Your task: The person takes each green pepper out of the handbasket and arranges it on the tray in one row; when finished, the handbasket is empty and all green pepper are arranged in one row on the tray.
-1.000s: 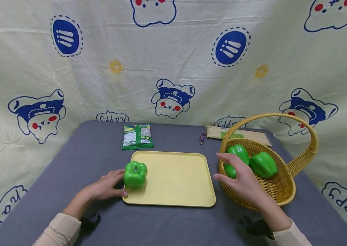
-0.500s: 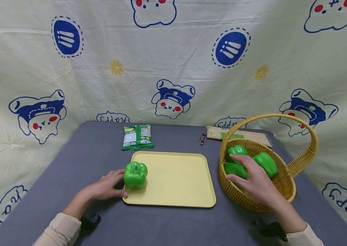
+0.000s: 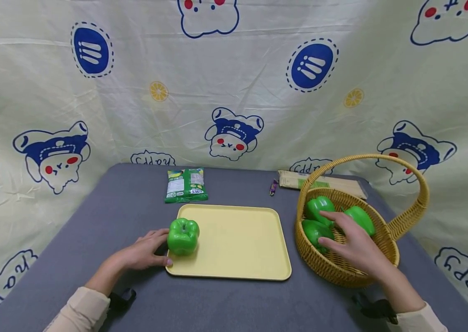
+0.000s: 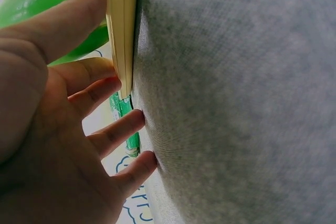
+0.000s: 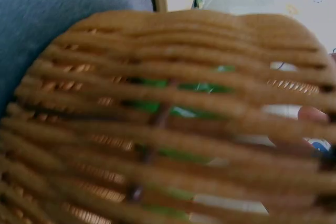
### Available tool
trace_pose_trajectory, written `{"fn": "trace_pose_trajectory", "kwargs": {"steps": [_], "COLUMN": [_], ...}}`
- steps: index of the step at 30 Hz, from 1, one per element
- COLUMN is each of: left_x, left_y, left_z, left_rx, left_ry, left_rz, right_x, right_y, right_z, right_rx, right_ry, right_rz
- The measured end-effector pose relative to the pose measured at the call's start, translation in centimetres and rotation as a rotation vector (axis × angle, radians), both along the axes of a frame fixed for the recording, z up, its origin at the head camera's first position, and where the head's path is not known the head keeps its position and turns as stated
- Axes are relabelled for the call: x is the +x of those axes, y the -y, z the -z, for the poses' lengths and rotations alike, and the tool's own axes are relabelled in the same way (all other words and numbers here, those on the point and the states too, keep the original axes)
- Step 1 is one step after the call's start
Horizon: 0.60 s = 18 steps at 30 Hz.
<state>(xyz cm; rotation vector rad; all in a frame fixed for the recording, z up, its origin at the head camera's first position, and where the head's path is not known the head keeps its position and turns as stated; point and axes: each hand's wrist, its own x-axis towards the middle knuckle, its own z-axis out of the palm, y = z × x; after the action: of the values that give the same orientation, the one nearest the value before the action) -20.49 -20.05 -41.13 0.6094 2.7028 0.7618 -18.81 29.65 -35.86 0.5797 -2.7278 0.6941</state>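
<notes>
In the head view, my left hand (image 3: 147, 251) rests at the left end of a pale yellow tray (image 3: 242, 244), beside a green bell pepper (image 3: 183, 236) standing on it. The left wrist view shows the thumb against the tray's edge (image 4: 122, 30), the other fingers spread and nearly straight. My right hand (image 3: 354, 244) hovers over a woven basket (image 3: 342, 274), fingers loosely bent and holding nothing. Inside lie green peppers: one at the back (image 3: 319, 206), a darker one (image 3: 317, 232) at the front left, and one (image 3: 360, 219) partly behind the hand. Basket weave fills most of the right wrist view.
A green snack packet (image 3: 186, 185) lies behind the tray. A small purple-wrapped item (image 3: 273, 187) and a flat tan package (image 3: 342, 185) are at the back right. The basket's tall handle (image 3: 418, 198) arches over its opening. A printed cloth hangs behind the table.
My right hand has moved rightward from the basket's left rim to over its middle, uncovering more of the left peppers. The left hand and the pepper on the tray stay put.
</notes>
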Motion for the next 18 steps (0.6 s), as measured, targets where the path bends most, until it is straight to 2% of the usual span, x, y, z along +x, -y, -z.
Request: {"fn": "trace_pose_trajectory", "kwargs": {"steps": [18], "left_x": [0.0], "left_y": [0.0], "left_z": [0.0], "left_rx": [-0.007], "left_ry": [0.004], "left_rz": [-0.008], "right_x": [-0.4], "right_y": [-1.9], "right_z": [1.0], "right_rx": [0.057], "right_ry": [0.061], "right_rz": [-0.047]}}
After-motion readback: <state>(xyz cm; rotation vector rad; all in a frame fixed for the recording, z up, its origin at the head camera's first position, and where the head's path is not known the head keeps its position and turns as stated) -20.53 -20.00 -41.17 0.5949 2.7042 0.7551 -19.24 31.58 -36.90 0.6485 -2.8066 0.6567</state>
